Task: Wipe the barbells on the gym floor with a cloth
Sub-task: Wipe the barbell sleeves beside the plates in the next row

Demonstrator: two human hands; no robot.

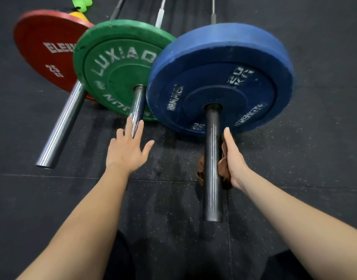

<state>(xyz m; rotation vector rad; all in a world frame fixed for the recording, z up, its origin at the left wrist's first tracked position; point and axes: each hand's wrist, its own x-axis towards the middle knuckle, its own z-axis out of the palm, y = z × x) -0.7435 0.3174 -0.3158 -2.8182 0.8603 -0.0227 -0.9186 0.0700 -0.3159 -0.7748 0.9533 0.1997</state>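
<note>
Two bare forearms reach forward over the black speckled rubber floor (294, 158).

Right hand (235, 160): at the right side of the dark sleeve (212, 178) of the rightmost barbell, about midway along its exposed length. It holds a brown cloth (224, 170) against the sleeve. The cloth passes under the bar and shows on both sides of it. One digit lies straight along the bar toward the plate. The other fingers are hidden beneath, so how far they curl cannot be told.

Left hand (127, 150): fingers spread and straight, holding nothing. The fingertips lie over the near end of the middle barbell's steel sleeve (137, 106). Whether they press on it cannot be told.

Blue plate (220, 77): on the dark sleeve, just beyond the right hand, marked 20 KG.

Green plate (117, 67): on the middle sleeve, partly behind the blue one.

Red plate (46, 49): farthest left, marked 25 KG, partly behind the green one. Its bright steel sleeve (60, 128) points toward the camera.

The three shafts run away at the top edge. A bright green object (81, 3) lies beyond the red plate.
</note>
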